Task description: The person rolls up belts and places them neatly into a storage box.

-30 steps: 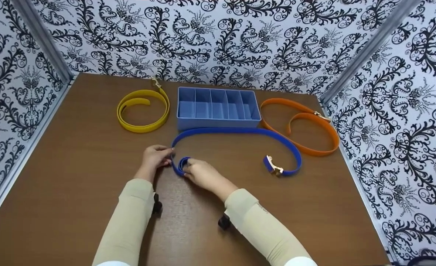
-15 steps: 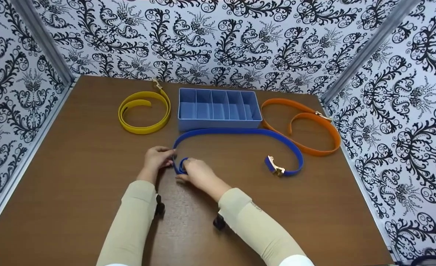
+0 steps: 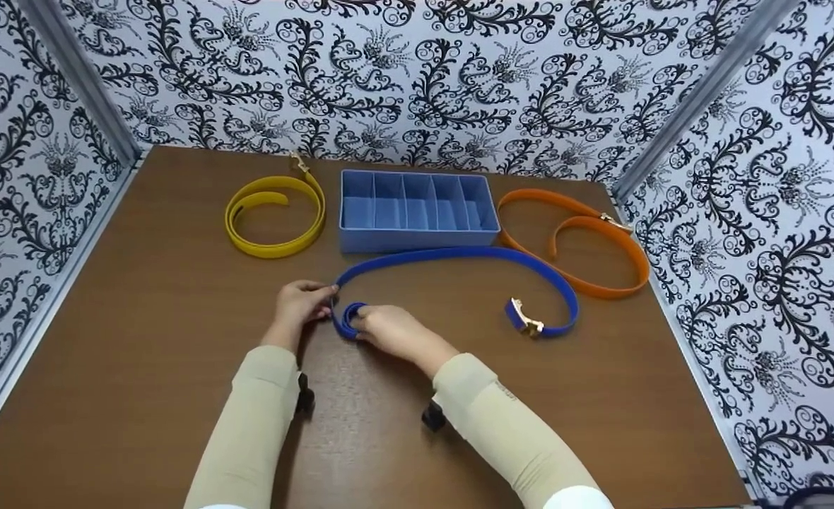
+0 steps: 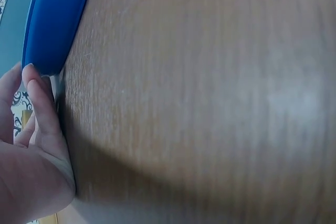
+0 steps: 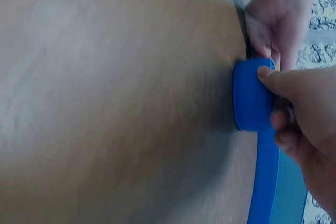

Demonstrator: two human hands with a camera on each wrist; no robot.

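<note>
A blue belt point(image 3: 459, 252) stands on its edge in a wide curve on the table, its free end wound into a small coil point(image 3: 348, 322). My right hand point(image 3: 392, 331) grips that coil; in the right wrist view the thumb point(image 5: 278, 80) presses on the blue roll point(image 5: 252, 98). Just left of it, my left hand point(image 3: 298, 305) pinches the strap between thumb and fingers. Seen from the left wrist, the blue strap point(image 4: 58, 22) rises from those fingertips point(image 4: 30, 72). The belt's gold buckle point(image 3: 526, 322) lies at the right end of the curve, apart from both hands.
Behind the belt stands a blue-grey box point(image 3: 420, 240) with several compartments. A loosely coiled yellow belt point(image 3: 275, 249) lies to its left, an orange belt point(image 3: 611, 286) to its right. Patterned walls point(image 3: 417, 78) border the brown wooden table point(image 3: 141, 353).
The right hand has shifted its grip on the coil, its fingers moving in and back. The left part of the belt's far span has drawn slightly away from the box. The left hand stays nearly still.
</note>
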